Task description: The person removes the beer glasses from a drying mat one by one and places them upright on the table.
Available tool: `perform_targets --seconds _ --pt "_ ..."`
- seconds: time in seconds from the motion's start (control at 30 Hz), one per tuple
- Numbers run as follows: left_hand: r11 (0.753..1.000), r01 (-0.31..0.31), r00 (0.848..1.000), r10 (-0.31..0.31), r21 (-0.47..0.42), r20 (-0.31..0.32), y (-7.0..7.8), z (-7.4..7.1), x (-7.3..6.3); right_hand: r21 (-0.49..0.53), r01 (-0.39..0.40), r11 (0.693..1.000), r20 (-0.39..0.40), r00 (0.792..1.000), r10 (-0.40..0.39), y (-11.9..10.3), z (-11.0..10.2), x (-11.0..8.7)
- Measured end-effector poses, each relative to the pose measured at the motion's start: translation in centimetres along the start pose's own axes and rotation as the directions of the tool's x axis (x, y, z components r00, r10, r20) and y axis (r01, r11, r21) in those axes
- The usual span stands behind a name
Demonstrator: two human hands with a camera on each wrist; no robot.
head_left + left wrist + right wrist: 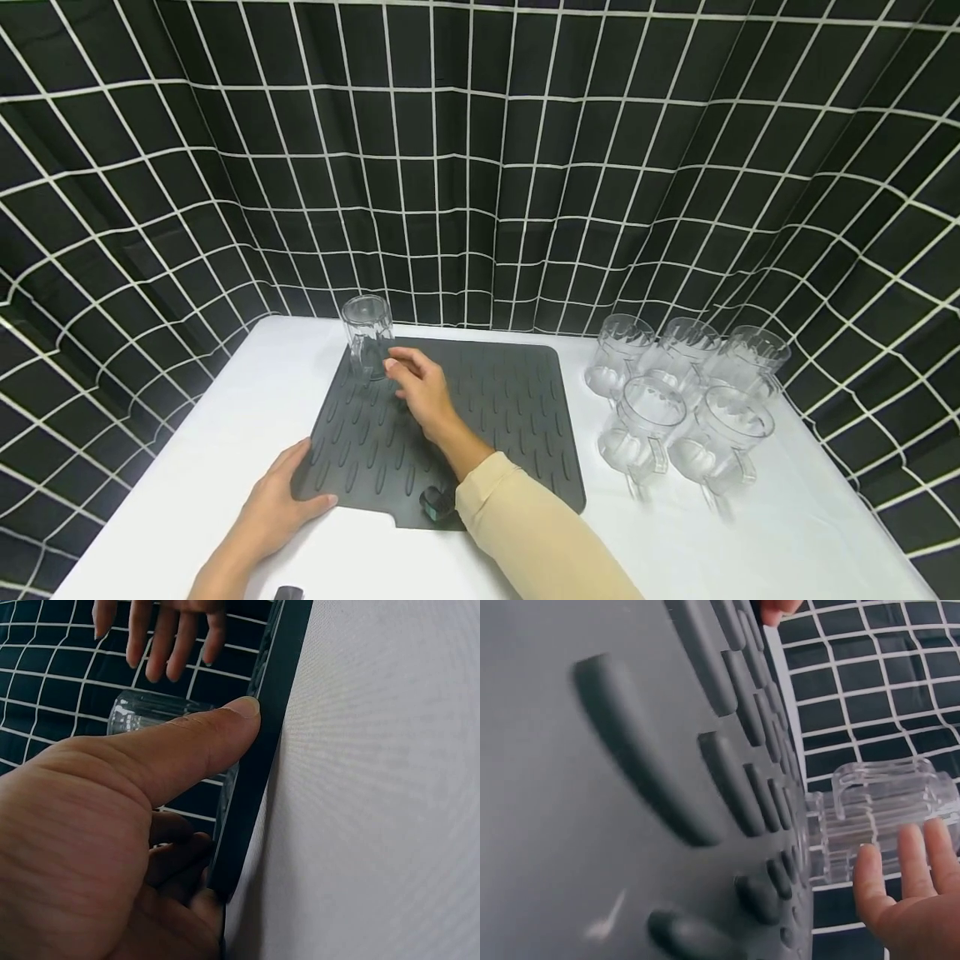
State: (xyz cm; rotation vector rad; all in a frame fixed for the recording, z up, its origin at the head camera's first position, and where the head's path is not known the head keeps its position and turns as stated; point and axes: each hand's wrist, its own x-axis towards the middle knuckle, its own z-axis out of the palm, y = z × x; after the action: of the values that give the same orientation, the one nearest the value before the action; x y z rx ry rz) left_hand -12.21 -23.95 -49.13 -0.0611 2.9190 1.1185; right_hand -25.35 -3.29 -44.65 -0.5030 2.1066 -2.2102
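A clear glass mug stands upright at the far left corner of the dark grey ribbed mat, its handle toward the front. My right hand is just right of the mug, fingers loosely bent and holding nothing; whether a fingertip touches the glass I cannot tell. In the right wrist view the fingers are spread beside the mug. My left hand rests at the mat's near left corner, thumb straight along the front edge and the other fingers by the left edge, partly hidden.
Several clear mugs stand grouped on the white table right of the mat. Black curtain with a white grid encloses the back and sides. A dark wrist device shows beside the right sleeve.
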Motion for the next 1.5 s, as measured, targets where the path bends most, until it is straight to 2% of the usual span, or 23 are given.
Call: perform_targets --seconds 0.17,0.4,0.8,1.17,1.27,1.5 --pt "1.0 0.009 1.0 -0.009 -0.006 -0.005 0.1 0.1 0.0 0.017 -0.032 0.999 0.022 0.999 0.031 0.3 0.7 0.9" --pt "0.999 0.031 0.999 -0.031 -0.008 -0.004 0.2 0.1 0.1 -0.015 -0.094 0.995 0.015 0.995 0.095 0.9 1.6 1.9" --pt "1.0 0.008 1.0 -0.009 -0.01 -0.02 0.4 -0.1 0.0 -0.012 -0.152 0.988 0.003 0.988 0.152 1.5 2.7 2.6" --pt "1.0 0.012 1.0 -0.012 -0.017 -0.014 0.1 0.0 0.0 0.015 -0.204 0.979 0.172 0.965 0.199 0.9 3.6 3.0" --pt "1.0 0.011 1.0 -0.011 -0.023 -0.01 0.1 0.0 0.0 0.051 -0.219 0.974 0.158 0.965 0.209 1.0 4.0 3.3" --pt "1.0 0.007 1.0 -0.007 -0.019 -0.014 0.1 0.0 0.1 0.093 -0.224 0.97 0.031 0.975 0.222 1.6 4.4 3.5"
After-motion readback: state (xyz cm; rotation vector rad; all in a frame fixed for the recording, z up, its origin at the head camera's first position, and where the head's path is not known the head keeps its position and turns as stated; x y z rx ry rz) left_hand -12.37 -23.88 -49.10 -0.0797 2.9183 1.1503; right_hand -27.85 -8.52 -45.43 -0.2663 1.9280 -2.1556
